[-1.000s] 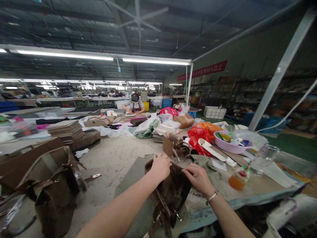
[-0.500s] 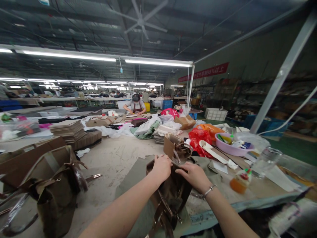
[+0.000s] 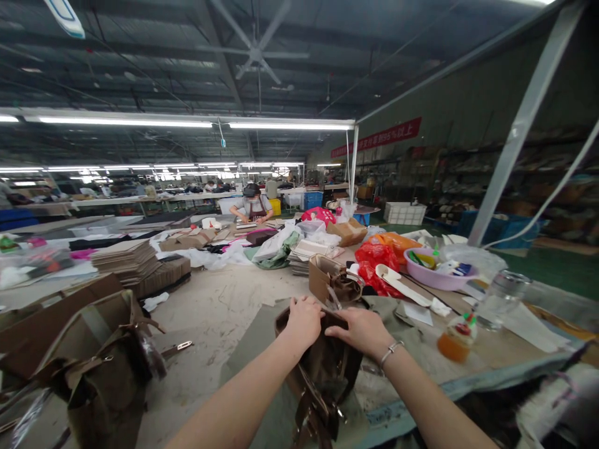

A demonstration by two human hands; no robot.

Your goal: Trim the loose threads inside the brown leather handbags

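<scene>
A brown handbag (image 3: pixel 327 371) stands in front of me on a grey-green sheet (image 3: pixel 248 340), with straps and metal fittings hanging on its near side. My left hand (image 3: pixel 303 321) is closed over its upper far edge, fingers curled down. My right hand (image 3: pixel 362 332) pinches the same edge a little to the right, its thumb on the near side. Part of the rim is hidden under both hands. Just beyond them sits a second brown bag (image 3: pixel 322 277) with a bit of clear plastic on it.
More brown bags (image 3: pixel 105 380) lie at the left, beside stacked brown panels (image 3: pixel 126 259). To the right are a red plastic bag (image 3: pixel 374 265), a lilac basin (image 3: pixel 444 279), a glass jar (image 3: pixel 508 293) and a bottle of orange liquid (image 3: pixel 453 346). A co-worker (image 3: pixel 253 206) sits across the table.
The view has tilted up slightly. My right hand has shifted a little left along the bag's edge, closer to my left hand; both hands still grip the bag.
</scene>
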